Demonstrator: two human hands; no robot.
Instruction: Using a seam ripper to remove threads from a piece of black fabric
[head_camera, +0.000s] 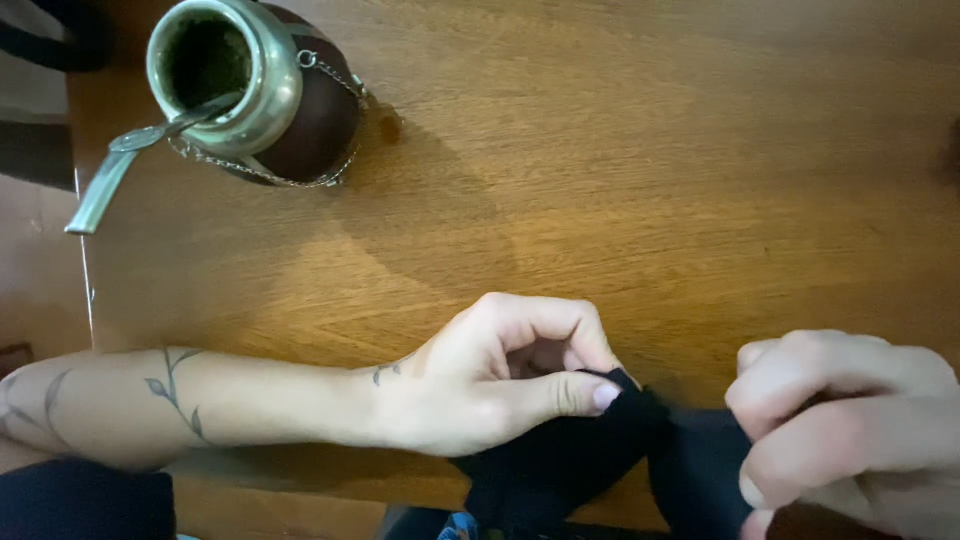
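Both hands pinch a black cloth at the near edge of the wooden table. The left hand grips with thumb against curled fingers, the right hand fisted around it. The cloth stretches left to right between them.

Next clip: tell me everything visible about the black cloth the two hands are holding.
The black cloth is soft, dark fabric, bunched and creased, at the near edge of the wooden table. The left hand pinches its upper edge between thumb and curled fingers; the right hand closes its grip on the other end. It sags between them. Its lower part runs out of frame, so the full shape cannot be told.
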